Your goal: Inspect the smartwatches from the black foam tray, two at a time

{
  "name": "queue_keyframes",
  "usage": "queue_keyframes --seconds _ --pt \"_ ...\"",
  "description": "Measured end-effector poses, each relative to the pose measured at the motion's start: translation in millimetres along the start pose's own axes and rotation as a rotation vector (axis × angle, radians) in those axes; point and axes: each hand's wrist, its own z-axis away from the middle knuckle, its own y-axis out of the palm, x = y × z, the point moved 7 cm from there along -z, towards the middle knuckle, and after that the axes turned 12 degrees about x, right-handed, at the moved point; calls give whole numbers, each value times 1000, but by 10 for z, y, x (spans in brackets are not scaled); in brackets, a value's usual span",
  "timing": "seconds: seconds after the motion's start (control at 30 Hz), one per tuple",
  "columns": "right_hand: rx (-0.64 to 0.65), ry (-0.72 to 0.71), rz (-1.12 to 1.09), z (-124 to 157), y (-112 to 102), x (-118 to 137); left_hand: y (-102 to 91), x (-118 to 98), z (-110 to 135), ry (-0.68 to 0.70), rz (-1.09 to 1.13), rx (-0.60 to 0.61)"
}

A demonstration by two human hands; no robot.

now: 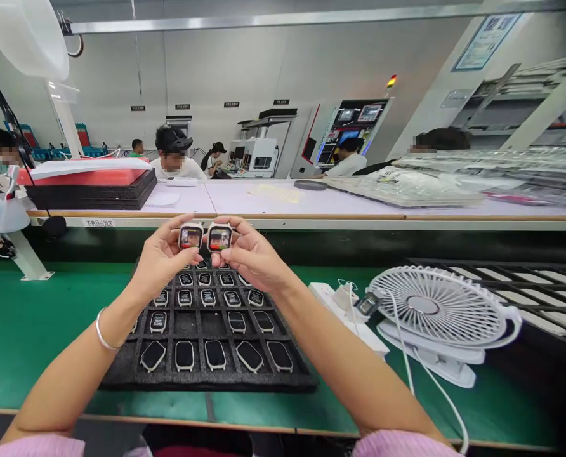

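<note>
Side by side above the tray, two smartwatch bodies without straps are held up with their lit screens facing me. My left hand (162, 259) pinches the left smartwatch (190, 237) between thumb and fingers. The right smartwatch (219, 238) is gripped the same way by my right hand (253, 255). Both screens show a small picture with a bit of red. Below them lies a black foam tray (207, 383) with rows of compartments, most holding a dark-screened watch body (184, 356). Two compartments in the second row from the front hold no watch. My forearms hide parts of the tray's sides.
To the right stand a white fan (423, 304) and a white power strip (354, 324) with cables. A raised shelf edge (283, 223) runs behind the tray, bearing a black foam stack (90, 195) and clear plastic trays (407, 187). Several co-workers sit beyond.
</note>
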Motion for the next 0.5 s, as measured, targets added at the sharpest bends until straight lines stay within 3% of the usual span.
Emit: queue_keyframes --seconds 0.27,0.5 --pt "-49 164 -121 329 -65 -770 -68 665 472 -265 71 -59" --pt "-72 216 -203 417 -129 -1099 -131 957 577 -336 65 -112"
